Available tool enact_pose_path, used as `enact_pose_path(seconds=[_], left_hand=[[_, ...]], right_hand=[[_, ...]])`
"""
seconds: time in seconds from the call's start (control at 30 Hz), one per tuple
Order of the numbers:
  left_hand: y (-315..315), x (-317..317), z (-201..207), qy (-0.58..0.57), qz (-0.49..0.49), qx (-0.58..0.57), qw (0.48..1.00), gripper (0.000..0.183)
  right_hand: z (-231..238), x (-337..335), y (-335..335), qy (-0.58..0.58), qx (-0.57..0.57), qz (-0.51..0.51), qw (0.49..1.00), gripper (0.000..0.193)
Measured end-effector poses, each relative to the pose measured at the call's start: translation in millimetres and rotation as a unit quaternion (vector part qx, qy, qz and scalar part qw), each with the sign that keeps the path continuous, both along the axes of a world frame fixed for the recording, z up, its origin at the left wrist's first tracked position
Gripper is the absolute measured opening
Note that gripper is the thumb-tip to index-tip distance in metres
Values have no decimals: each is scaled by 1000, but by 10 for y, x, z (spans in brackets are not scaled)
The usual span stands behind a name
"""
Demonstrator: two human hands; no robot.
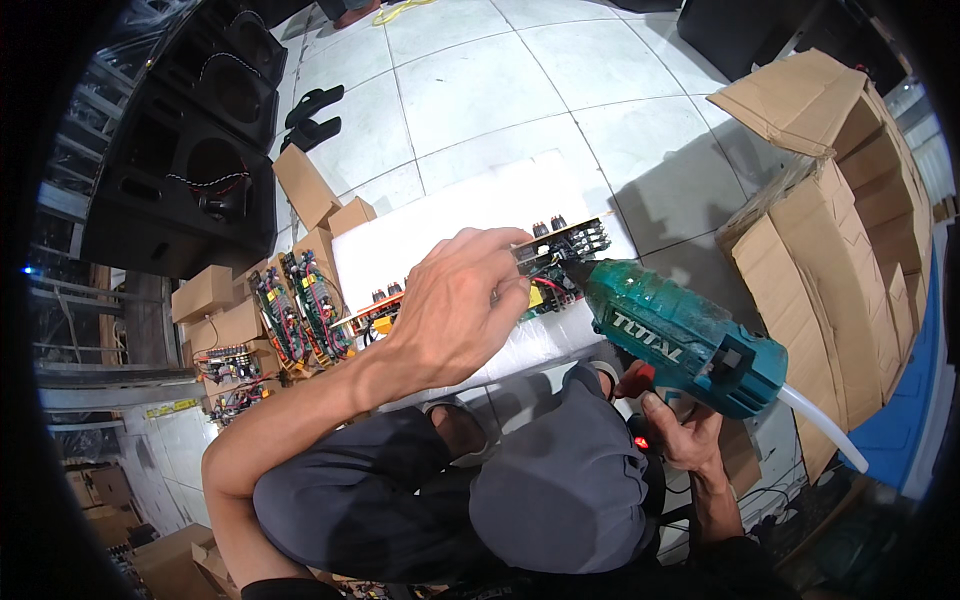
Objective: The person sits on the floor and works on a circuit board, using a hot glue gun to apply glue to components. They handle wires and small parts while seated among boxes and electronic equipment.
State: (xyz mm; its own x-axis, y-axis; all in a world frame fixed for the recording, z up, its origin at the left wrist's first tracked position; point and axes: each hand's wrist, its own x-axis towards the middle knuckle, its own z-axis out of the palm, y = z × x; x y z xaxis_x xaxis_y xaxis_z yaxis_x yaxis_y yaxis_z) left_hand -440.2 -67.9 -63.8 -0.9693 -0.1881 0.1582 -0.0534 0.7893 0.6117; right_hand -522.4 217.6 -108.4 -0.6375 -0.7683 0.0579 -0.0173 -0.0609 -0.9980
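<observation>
My left hand (pixel 455 305) is closed over a circuit board (pixel 590 240) with its fingers bent around the middle. The board lies on a white foam sheet (pixel 400 238), and the hand covers its centre. Coloured wires and small components show at both its ends. My right hand (pixel 688 435) grips the handle of a teal hot glue gun (pixel 690 335). Its dark nozzle points left, down at the board's right part, close to the left fingertips; contact cannot be made out. A white glue stick (pixel 822 428) sticks out of the gun's back.
More circuit boards (pixel 310 300) stand at the left beside small cardboard boxes (pixel 205 292). Black speaker cabinets (pixel 185 165) line the far left. A large open carton (pixel 800 270) stands at the right. Black slippers (pixel 315 118) lie on the tiled floor (pixel 480 80). My bent knees are below the foam.
</observation>
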Motion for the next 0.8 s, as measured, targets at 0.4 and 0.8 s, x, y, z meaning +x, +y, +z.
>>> enact_pose_path(seconds=[0.4,0.8], left_hand=[[-6,5,-2,4,-2,5,1000,16],[-1,2,-50,18,-21,-40,999,14]], right_hand=[[36,44,-5,-12,27,-21,999,36],[58,69,1,20,76,-15,997,32]])
